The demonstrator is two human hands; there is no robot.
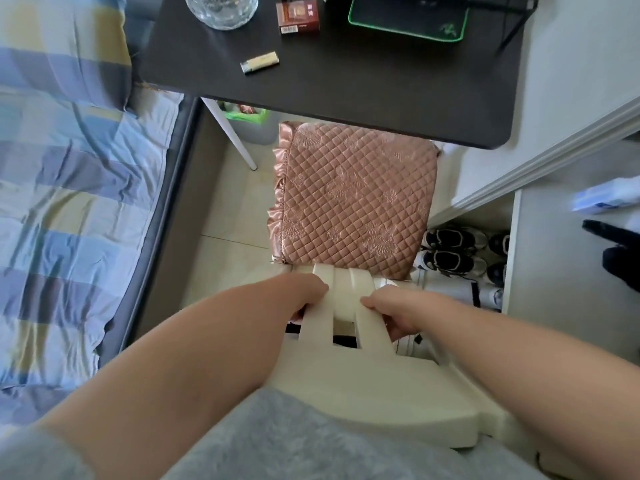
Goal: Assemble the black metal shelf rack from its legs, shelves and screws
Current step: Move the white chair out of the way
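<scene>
Left hand [306,295] and right hand [398,315] curled round white chair back [343,292] (arms outstretched)

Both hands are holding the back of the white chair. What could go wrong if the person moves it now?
The cushion sits partly under the desk; lifting the chair could knock the desk edge and shake the glass bowl.
The shoes lie close on the right; a chair leg may catch them.
The left hand and right hand grip only the top slats, so the chair might tilt.
</scene>
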